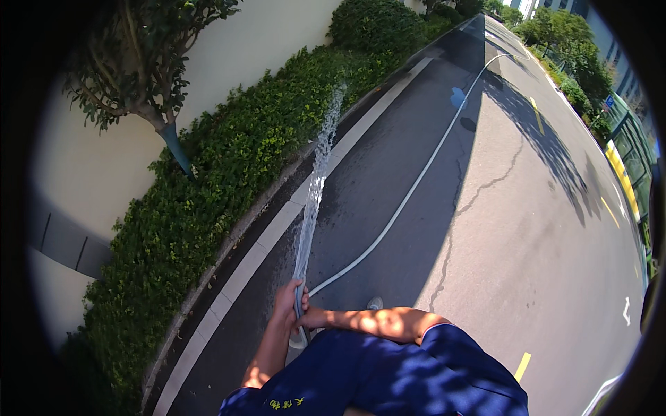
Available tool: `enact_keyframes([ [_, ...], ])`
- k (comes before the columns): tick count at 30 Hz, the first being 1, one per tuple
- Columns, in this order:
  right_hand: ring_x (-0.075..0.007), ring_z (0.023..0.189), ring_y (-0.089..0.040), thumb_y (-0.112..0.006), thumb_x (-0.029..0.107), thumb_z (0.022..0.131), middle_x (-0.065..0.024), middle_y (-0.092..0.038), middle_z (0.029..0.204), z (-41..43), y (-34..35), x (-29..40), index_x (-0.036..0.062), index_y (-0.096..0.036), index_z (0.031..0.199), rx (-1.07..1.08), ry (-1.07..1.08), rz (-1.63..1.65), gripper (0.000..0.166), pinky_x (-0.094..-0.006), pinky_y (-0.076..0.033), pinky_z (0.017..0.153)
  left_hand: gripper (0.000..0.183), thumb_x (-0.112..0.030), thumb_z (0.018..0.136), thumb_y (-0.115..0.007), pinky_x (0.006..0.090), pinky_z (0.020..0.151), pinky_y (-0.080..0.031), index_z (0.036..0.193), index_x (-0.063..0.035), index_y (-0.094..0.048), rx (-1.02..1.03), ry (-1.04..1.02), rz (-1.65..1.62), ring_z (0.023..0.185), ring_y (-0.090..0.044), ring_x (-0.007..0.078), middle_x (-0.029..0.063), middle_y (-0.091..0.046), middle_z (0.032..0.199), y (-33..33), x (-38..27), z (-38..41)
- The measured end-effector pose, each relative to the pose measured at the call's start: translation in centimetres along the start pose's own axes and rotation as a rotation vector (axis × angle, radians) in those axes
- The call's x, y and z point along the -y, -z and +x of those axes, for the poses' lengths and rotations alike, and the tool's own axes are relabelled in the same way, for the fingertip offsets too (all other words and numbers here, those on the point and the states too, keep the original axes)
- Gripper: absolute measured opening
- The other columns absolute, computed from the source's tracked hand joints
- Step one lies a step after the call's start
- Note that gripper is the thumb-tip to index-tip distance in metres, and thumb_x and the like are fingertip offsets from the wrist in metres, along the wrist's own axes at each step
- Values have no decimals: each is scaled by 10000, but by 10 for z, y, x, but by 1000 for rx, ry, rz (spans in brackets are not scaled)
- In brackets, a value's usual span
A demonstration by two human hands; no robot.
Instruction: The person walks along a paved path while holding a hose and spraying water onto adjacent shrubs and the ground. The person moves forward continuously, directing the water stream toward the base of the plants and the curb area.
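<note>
A pale flexible water hose runs over the asphalt up to my hands. My left hand grips it close to its end, and my right hand holds it just below, by my body. From the hose end a stream of water shoots forward over the pale curb strip and breaks into spray above the low green hedge. Part of the hose curves near my waist, partly hidden by my forearm and shirt.
A stone curb edges the hedge, with a small tree and a pale wall behind. The hose stretches far up the road. A puddle lies beside it. A round bush stands ahead, and trees and a blue sign line the far right.
</note>
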State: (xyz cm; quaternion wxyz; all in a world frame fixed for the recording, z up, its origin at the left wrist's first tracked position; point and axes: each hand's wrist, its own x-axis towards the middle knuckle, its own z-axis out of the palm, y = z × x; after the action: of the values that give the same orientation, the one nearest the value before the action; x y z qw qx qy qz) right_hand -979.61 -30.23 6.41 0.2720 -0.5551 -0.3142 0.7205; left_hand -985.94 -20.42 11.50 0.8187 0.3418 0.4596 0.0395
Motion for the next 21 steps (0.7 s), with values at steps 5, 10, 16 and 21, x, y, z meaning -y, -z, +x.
enact_keyframes([
  [5, -134, 761, -558, -682, 268, 744, 4, -648, 775, 4, -5, -4, 131, -674, 792, -44, 6, 34, 146, -301, -422, 607, 303, -314, 906, -529, 300, 410, -415, 808, -28, -537, 7, 44, -64, 416, -467, 189, 69, -492, 544, 8, 6, 9],
  [10, -145, 766, -563, -668, 280, 765, -8, -652, 815, 15, -8, -10, 129, -675, 759, 19, -69, -2, 152, -307, -427, 643, 309, -322, 906, -526, 305, 412, -416, 813, -28, -532, -25, 43, -97, 418, -465, 193, 68, -486, 542, 19, 12, 9],
  [16, -160, 804, -571, -661, 300, 785, -14, -631, 797, 5, -22, 5, 133, -654, 755, 134, -87, -8, 170, -343, -448, 714, 301, -327, 894, -526, 303, 401, -408, 797, -43, -528, -40, 20, -212, 414, -464, 182, 64, -486, 541, 38, 22, -2],
  [21, -184, 662, -553, -634, 198, 789, -69, -567, 708, -4, -30, 18, 68, -578, 767, 136, -124, 66, 143, -345, -445, 598, 296, -347, 885, -505, 331, 417, -395, 765, -76, -492, -74, 5, -273, 423, -452, 204, 62, -457, 529, 50, 29, -4],
])
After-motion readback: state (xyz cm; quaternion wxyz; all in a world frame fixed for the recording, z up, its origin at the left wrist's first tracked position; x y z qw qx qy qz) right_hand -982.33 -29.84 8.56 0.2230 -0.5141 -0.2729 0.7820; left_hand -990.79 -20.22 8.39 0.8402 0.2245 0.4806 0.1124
